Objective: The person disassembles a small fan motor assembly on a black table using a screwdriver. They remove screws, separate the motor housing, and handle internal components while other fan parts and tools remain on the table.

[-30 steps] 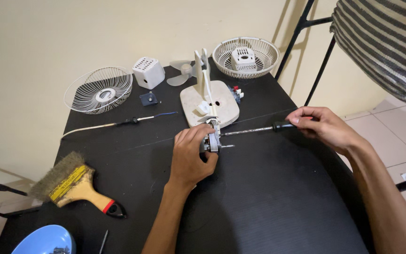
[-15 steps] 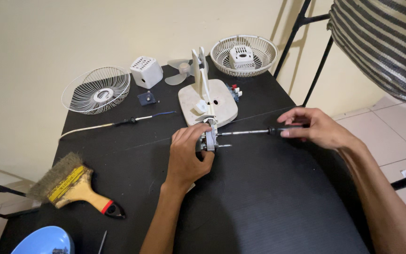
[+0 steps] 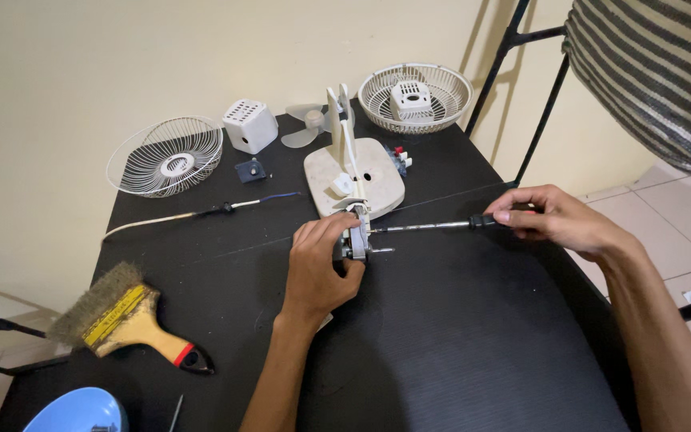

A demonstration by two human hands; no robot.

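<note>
The left hand (image 3: pixel 319 268) was clamped around a small metal fan motor (image 3: pixel 355 240), holding it just off the near edge of the white fan base (image 3: pixel 353 178), close above the black table (image 3: pixel 457 336). The right hand (image 3: pixel 563 220) had its grip closed on the dark handle of a long screwdriver (image 3: pixel 441 227), whose shaft ran level from the right toward the motor, well to the right of the base. The tip met the motor's side just where the left fingers (image 3: pixel 337 232) curled round it; the exact seat of the tip was too small to make out.

The main risk seemed to be a slip. With so long a shaft held only at its far end, a slight tilt of the right wrist could have levered the tip out of the screw head, chewing the slot or driving the point into the left fingers beside it. The motor rested in one hand rather than against the base, so a hard turn could have twisted it within that hold. A freed screw could have dropped and been hard to spot on the dark table. The blue wire (image 3: pixel 277 198) left of the base lay apart and posed little snag.
</note>
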